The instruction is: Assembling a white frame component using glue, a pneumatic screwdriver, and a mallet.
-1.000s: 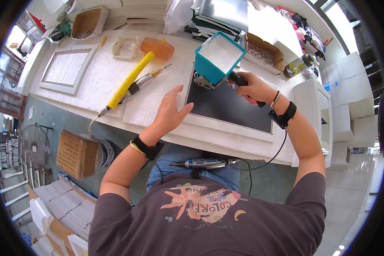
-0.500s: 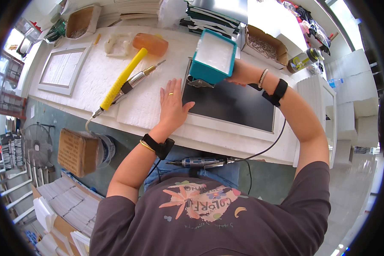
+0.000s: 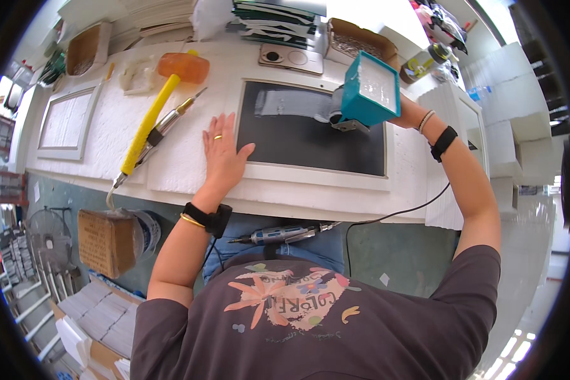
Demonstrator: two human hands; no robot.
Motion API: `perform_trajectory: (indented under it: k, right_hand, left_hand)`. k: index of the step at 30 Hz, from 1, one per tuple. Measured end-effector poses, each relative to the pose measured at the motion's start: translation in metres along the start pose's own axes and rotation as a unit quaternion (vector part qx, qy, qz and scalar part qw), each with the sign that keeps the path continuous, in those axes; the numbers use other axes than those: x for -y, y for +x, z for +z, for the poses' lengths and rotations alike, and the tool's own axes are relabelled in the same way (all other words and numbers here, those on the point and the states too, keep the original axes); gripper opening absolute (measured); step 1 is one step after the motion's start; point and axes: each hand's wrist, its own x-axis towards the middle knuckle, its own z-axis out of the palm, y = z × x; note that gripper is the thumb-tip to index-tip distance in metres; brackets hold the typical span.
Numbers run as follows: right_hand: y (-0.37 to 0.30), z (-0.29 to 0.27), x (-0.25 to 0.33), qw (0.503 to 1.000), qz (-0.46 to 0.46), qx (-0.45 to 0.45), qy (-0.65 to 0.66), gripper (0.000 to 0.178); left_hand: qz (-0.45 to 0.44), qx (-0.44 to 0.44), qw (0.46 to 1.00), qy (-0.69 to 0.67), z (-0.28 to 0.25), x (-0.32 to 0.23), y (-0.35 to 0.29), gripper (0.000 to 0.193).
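My left hand [image 3: 224, 153] lies flat with fingers spread on the white foam sheet [image 3: 182, 176], its fingertips beside a white frame [image 3: 316, 176]. Inside the frame is a black panel [image 3: 297, 139]. My right hand [image 3: 409, 115] is wrapped round the far side of a teal roller applicator [image 3: 365, 95], its fingers partly hidden. The applicator has an open hopper with white material in it, a roller on its left side and a metal bracket below. It sits over the right half of the panel. A translucent whitish streak [image 3: 291, 104] runs across the panel's far part up to the roller.
Left on the table are a yellow-handled mallet [image 3: 147, 126], a power screwdriver [image 3: 164, 123] and a small white frame [image 3: 73, 152]. Behind the panel lie a phone [image 3: 291, 58] and a box of screws [image 3: 360, 41]. Another screwdriver [image 3: 278, 235] rests on my lap.
The applicator has moved right across the panel in my right hand, and the whitish streak now shows behind it. The view has shifted, bringing the phone into sight. My left hand stays flat.
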Motion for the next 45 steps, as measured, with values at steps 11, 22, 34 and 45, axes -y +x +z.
perform_trajectory:
  k: [11, 22, 34, 45]
  right_hand:
    - [-0.073, -0.028, 0.003, 0.967, 0.218, 0.111, 0.07, 0.044]
    - [0.031, 0.014, 0.08, 0.989, 0.054, 0.116, 0.069, 0.055]
    - [0.08, 0.025, 0.184, 0.956, 0.159, 0.164, 0.185, 0.034]
    - [-0.039, 0.033, 0.066, 0.992, -0.015, 0.104, 0.074, 0.05]
  left_hand:
    - [0.005, -0.01, 1.0, -0.022, 0.003, 0.007, -0.003, 0.069]
    - [0.022, -0.053, 0.996, -0.063, 0.007, 0.013, 0.001, 0.051]
    - [-0.006, -0.097, 0.978, -0.184, 0.006, 0.022, 0.001, 0.049]
    - [-0.003, -0.078, 0.986, -0.151, 0.001, 0.016, 0.0, 0.047]
